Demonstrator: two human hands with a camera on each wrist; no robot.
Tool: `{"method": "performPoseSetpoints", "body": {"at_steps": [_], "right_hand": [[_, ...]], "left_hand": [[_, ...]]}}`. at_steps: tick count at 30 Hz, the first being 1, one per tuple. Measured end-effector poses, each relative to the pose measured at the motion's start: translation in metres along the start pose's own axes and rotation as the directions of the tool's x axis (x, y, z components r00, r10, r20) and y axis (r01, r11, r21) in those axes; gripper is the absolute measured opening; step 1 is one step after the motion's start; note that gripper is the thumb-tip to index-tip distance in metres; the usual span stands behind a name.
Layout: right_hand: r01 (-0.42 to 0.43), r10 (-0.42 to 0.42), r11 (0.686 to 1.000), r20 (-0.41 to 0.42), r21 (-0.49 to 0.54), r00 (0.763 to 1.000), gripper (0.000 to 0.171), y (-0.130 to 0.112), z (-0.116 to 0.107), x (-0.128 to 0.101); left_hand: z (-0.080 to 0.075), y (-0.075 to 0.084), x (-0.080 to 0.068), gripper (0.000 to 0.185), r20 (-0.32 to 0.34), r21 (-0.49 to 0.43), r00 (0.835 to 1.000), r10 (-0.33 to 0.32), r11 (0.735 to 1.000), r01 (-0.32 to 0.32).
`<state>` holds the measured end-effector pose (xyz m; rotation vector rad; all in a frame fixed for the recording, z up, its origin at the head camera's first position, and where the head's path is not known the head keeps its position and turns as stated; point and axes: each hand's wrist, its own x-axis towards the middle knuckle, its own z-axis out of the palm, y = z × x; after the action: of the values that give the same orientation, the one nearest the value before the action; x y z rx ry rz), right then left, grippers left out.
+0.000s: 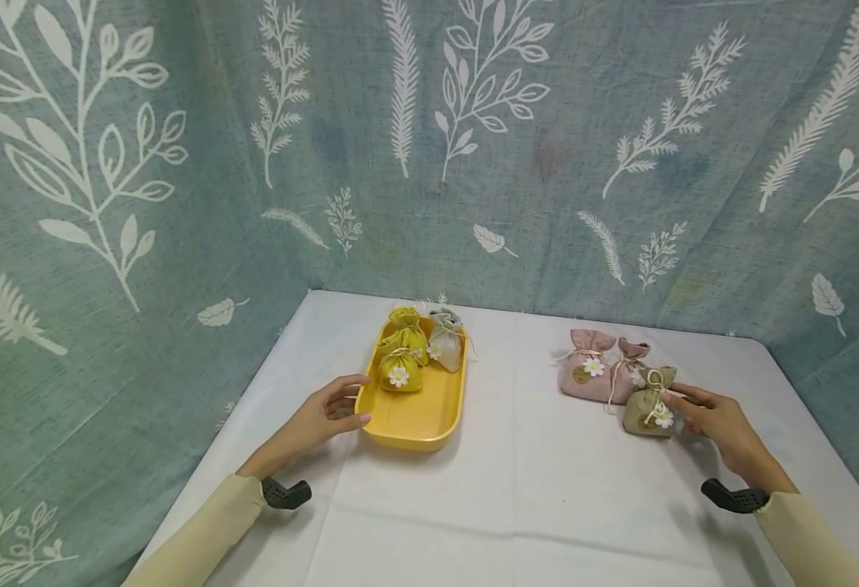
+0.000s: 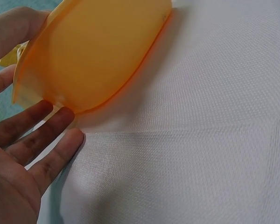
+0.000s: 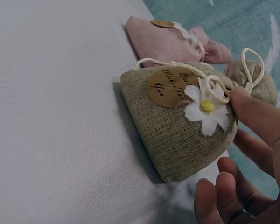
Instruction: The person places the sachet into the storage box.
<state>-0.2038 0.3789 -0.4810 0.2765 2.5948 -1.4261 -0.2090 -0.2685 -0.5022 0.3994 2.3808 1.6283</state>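
Right hand (image 1: 719, 424), fingers loosely spread, thumb touching olive burlap drawstring pouch (image 1: 648, 404) on white tablecloth (image 1: 532, 489), beside pink pouches (image 1: 600, 371). Left hand (image 1: 319, 417) w/ relaxed open fingers against yellow plastic oval tray (image 1: 415, 420).

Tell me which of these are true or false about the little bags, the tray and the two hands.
1. The yellow tray holds three pouches. True.
2. The right hand touches a pink pouch. False: its fingers touch the olive pouch.
3. Two pink pouches lie on the white cloth, outside the tray. True.
4. The left hand is inside the tray, holding a pouch. False: it rests at the tray's outer edge.
5. The olive pouch bears a white flower. True.
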Motion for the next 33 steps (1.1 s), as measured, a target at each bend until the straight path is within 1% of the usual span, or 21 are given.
{"method": "performPoseSetpoints", "body": {"at_steps": [3,7,11,14,16,18,21,26,30,33], "right_hand": [[0.020,-0.020,1.000,0.022,0.001,1.000,0.085,0.000,0.000,0.000],[0.034,-0.034,0.999,0.030,0.008,0.999,0.082,-0.001,0.003,-0.001],[0.037,-0.036,0.999,0.031,-0.026,0.999,0.082,0.000,0.003,-0.002],[0.034,-0.031,0.997,0.044,-0.067,0.999,0.084,0.001,0.001,-0.003],[0.040,-0.036,0.996,0.055,-0.074,0.998,0.083,0.001,-0.001,-0.004],[0.060,-0.056,0.995,0.055,-0.078,0.997,0.078,0.001,-0.002,-0.004],[0.107,-0.105,0.992,0.034,-0.068,0.994,0.067,0.002,-0.002,-0.005],[0.192,-0.192,0.981,-0.012,-0.042,0.981,0.049,0.003,-0.001,-0.007],[0.237,-0.238,0.971,-0.032,-0.019,0.971,0.043,0.002,0.001,-0.009],[0.256,-0.256,0.967,-0.037,-0.016,0.966,0.042,0.000,0.002,-0.011]], "left_hand": [[0.000,0.000,0.000,0.070,-0.002,-0.002,1.000,-0.009,1.000,0.009],[0.000,-0.001,-0.001,0.071,0.000,0.000,1.000,-0.002,1.000,0.002],[-0.001,-0.002,-0.003,0.071,-0.002,0.002,1.000,0.013,1.000,-0.013],[0.000,-0.002,-0.002,0.071,0.000,-0.001,1.000,0.020,1.000,-0.020],[0.000,-0.001,-0.001,0.071,0.001,-0.002,1.000,0.023,1.000,-0.023],[0.000,-0.001,0.000,0.071,0.000,0.000,1.000,0.022,1.000,-0.022],[0.000,0.000,0.000,0.071,-0.002,0.002,1.000,0.018,1.000,-0.018],[-0.001,-0.001,0.000,0.071,-0.006,0.003,1.000,0.001,1.000,-0.001],[0.000,-0.002,0.001,0.072,-0.006,0.001,1.000,-0.013,1.000,0.013],[0.000,-0.002,0.001,0.072,-0.005,-0.003,1.000,-0.007,1.000,0.007]]}}
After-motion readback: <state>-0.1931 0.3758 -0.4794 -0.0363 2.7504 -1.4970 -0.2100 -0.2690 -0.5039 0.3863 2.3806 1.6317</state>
